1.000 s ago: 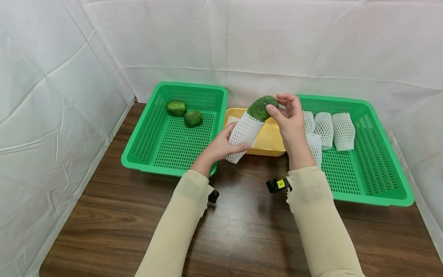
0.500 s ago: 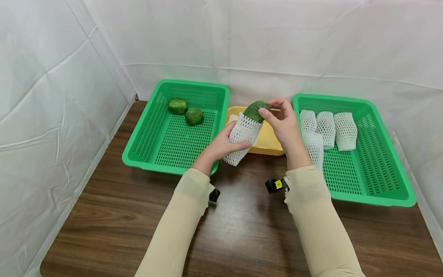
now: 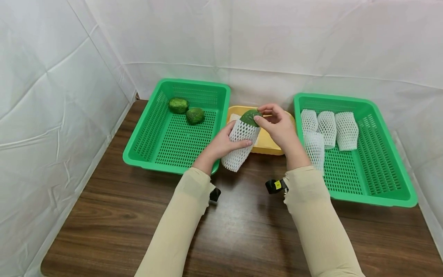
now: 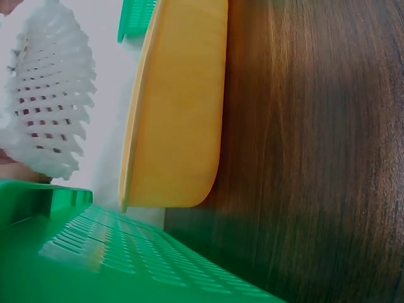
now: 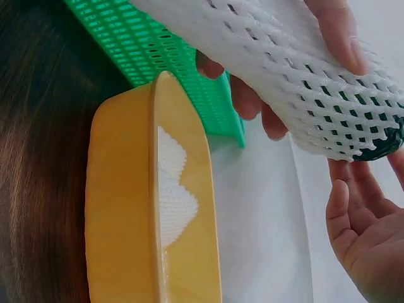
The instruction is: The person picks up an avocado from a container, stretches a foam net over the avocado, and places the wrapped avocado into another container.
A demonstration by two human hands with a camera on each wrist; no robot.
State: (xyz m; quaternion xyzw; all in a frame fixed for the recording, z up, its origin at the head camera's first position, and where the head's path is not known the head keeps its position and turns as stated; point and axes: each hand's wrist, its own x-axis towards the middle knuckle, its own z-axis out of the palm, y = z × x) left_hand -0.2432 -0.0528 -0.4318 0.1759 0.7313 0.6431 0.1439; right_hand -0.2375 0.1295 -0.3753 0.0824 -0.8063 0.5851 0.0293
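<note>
Table (image 3: 114,227): dark wood grain
Back sheet (image 3: 259,42): white, creased, behind the table
Left sheet (image 3: 38,100): white, left of the table
Right sheet (image 3: 422,130): white, right of it
Light: pale sheen (image 3: 237,234) mid-table

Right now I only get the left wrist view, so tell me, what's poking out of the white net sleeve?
Observer: The rounded end of a green fruit, at the upper opening of the net sleeve.
Operator: And what's inside the yellow container?
Observer: White netting, seen from the right wrist.
Operator: What does the left-hand green basket hold?
Observer: Two bare green fruits, seen in the head view.
</note>
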